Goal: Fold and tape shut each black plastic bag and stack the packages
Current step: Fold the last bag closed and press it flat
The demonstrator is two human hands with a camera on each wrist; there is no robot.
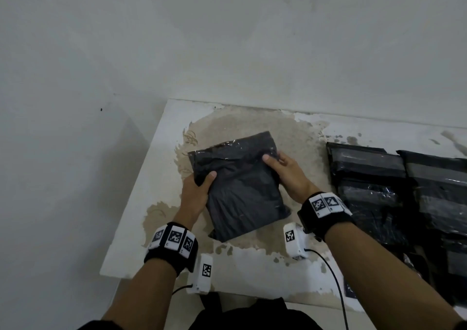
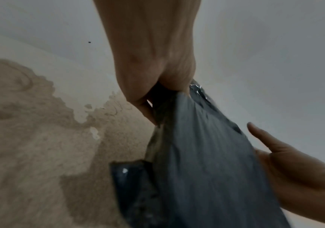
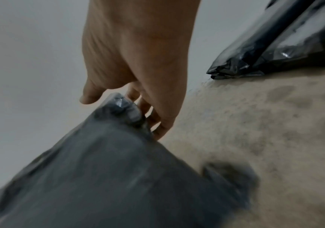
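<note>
1. Pale grey wall (image 1: 227,39) across the upper frame; below it a white bench (image 1: 131,228) with a large worn, sandy-brown patch at centre.
2. Black bag (image 1: 240,190) at frame centre, lying over the brown patch, tilted, far end toward the wall; blurred and seemingly lifted off the surface in both wrist views.
3. Left hand (image 1: 194,193) at centre left, gripping the bag's left edge, thumb on top, fingers curled underneath.
4. Right hand (image 1: 285,173) at centre right, pinching the bag's upper right corner, thumb on top, fingers behind the crumpled plastic.
5. Taped packages (image 1: 404,190) at the right of the frame, side by side and overlapping, well apart from the held bag; shiny tape bands across them.
6. Wrist bands with printed markers on both forearms; white camera units hanging below them, cables trailing toward the lower frame.
7. Step in hand, judged: folding, with the bag's loose top being gathered and turned over before sealing; no tape on this bag yet.
8. Next move, judged: flattening the fold and keeping it pinned with one hand while freeing the other for tape; no roll or dispenser visible, so location unknown.
</note>
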